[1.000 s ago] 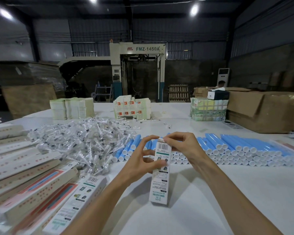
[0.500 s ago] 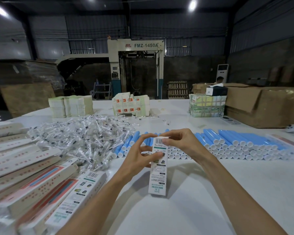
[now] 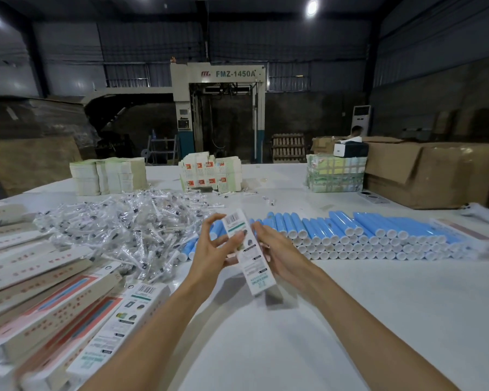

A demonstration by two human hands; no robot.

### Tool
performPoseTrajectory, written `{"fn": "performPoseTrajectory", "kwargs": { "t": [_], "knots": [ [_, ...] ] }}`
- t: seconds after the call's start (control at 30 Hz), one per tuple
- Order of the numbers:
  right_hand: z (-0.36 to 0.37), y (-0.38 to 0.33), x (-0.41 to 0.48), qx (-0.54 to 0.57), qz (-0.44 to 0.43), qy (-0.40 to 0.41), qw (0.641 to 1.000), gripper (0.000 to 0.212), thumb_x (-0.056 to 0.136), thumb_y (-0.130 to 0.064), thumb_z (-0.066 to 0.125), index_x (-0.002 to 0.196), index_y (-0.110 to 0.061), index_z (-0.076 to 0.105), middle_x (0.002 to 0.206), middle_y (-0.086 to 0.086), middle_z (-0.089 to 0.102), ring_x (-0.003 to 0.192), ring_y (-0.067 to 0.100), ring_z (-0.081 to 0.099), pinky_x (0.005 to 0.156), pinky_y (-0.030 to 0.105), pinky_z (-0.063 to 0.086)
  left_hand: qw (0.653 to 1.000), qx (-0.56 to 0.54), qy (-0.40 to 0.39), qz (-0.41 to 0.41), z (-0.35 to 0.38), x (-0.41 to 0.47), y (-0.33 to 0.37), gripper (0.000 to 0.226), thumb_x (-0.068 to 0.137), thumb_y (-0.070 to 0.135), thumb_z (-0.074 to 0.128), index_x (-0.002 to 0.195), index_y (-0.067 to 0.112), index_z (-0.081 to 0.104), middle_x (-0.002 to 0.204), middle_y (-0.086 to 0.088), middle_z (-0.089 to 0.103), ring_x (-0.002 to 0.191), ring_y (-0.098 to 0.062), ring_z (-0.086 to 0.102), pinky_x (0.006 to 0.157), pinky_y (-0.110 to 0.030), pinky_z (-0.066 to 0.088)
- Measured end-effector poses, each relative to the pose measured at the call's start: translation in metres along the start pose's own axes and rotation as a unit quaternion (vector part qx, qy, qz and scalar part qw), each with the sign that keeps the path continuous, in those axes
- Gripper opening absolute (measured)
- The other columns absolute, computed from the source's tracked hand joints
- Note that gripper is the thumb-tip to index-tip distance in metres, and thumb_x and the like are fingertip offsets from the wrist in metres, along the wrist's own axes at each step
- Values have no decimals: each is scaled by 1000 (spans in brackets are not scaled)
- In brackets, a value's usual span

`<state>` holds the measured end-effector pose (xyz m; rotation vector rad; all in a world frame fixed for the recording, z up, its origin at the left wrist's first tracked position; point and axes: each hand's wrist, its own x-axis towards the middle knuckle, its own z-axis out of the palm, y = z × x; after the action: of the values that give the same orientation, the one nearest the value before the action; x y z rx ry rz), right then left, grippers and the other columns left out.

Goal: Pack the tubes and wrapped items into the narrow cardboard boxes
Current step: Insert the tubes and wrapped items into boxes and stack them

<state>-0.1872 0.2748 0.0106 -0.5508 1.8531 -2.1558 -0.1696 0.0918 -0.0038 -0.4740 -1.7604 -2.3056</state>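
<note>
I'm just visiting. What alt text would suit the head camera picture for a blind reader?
A person's left hand and right hand hold a narrow white cardboard box tilted over a white table. Behind it lie rows of blue tubes with white caps; to the left, a pile of clear-wrapped items and stacked long printed cartons.

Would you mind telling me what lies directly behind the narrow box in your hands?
Behind the narrow box, held by the left hand and right hand, lie stacked blue tubes on the table. The box and hands hide the tubes directly behind them.
</note>
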Motion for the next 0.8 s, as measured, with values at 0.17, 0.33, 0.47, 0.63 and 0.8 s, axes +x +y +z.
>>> {"fn": "performPoseTrajectory", "kwargs": {
  "t": [0.17, 0.33, 0.47, 0.63, 0.8],
  "knots": [
    [-3, 11, -16, 40, 45, -69, 996, 55, 100, -61, 60, 141, -24, 63, 135, 24, 65, 109, 42, 69, 89, 52, 60, 1000, 1, 21, 21, 1, 0, -2, 58, 92, 32, 83, 135, 40, 45, 114, -16, 80, 95, -25, 77, 76, -32, 60],
    [-12, -2, -43, -137, -42, 96, 985, 23, 100, -57, 60, 113, -45, 75, 106, 0, 78, 88, 18, 76, 70, 36, 63, 986, 157, -11, 58, 16, -11, -10, 57, 101, 36, 74, 147, 53, 44, 122, 6, 75, 111, -4, 71, 83, -15, 57],
    [-61, -14, -84, -273, -79, 267, 921, 23, 103, -50, 59, 123, -42, 66, 108, -10, 73, 81, 3, 66, 68, 28, 53, 910, 374, -95, 151, 25, -26, -24, 44, 108, 30, 65, 148, 42, 52, 123, 17, 67, 114, -2, 62, 94, -26, 51],
    [-162, -27, -170, -523, -2, 420, 742, 41, 102, -53, 55, 140, -38, 58, 126, -16, 67, 118, 17, 61, 90, 39, 51, 853, 450, -152, 218, 36, -35, -29, 34, 104, 15, 68, 130, 37, 68, 111, 23, 68, 111, 0, 60, 97, -34, 52],
    [-252, -41, -256, -664, 165, 432, 588, 56, 106, -57, 44, 154, -28, 45, 141, 10, 58, 126, 30, 54, 100, 40, 45, 854, 443, -157, 223, 39, -33, -31, 37, 103, 11, 69, 126, 41, 69, 111, 24, 68, 113, 2, 60, 95, -32, 51]
  ]
}}
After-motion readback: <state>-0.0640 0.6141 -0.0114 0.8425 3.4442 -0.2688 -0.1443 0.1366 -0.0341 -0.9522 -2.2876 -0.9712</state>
